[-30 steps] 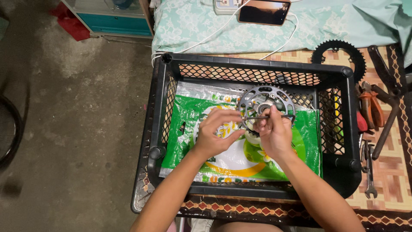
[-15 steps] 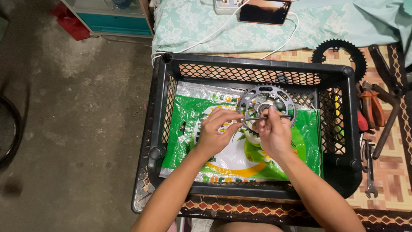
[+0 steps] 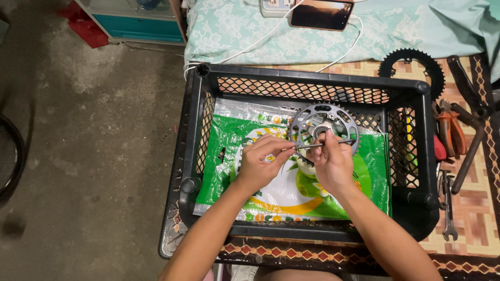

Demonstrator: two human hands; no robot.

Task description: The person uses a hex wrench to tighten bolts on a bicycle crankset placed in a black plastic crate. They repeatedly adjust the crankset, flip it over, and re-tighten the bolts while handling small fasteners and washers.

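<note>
We find the left hand (image 3: 260, 164) pinched in a narrow grip on the near end of a thin metal rod (image 3: 323, 144), thumb and fingertips closed round it. The right hand (image 3: 330, 164) also holds the rod, fingers curled over its middle, with the index finger lying along it. The rod lies roughly level and crosses in front of a silver chainring (image 3: 324, 126), whose toothed rim and cut-out spokes show above both hands. We cannot tell whether the rod touches the chainring or what carries the ring from below; its lower part is hidden behind the right hand.

Both hands work inside a black plastic crate (image 3: 312, 78) with lattice walls. The crate floor is lined with a green and white plastic sack (image 3: 234, 182), printed with a yellow band, lying flat under the hands.

The crate stands on a bench (image 3: 479, 218) covered in a patterned orange and brown sheet. To the right of the crate, on the bench, we note a black chainring (image 3: 411, 65) just beyond the far right corner, pliers with orange handles (image 3: 450, 132), a dark long-handled cross-shaped tool (image 3: 474, 119) and a steel spanner (image 3: 448, 208), all apart from the hands.

Beyond the crate lies a pale green patterned cloth (image 3: 234, 31) bearing a phone (image 3: 322, 14) and a white cable (image 3: 260, 41). To the left is bare concrete floor (image 3: 88, 156), with a teal cabinet (image 3: 140, 26) at the far edge.
</note>
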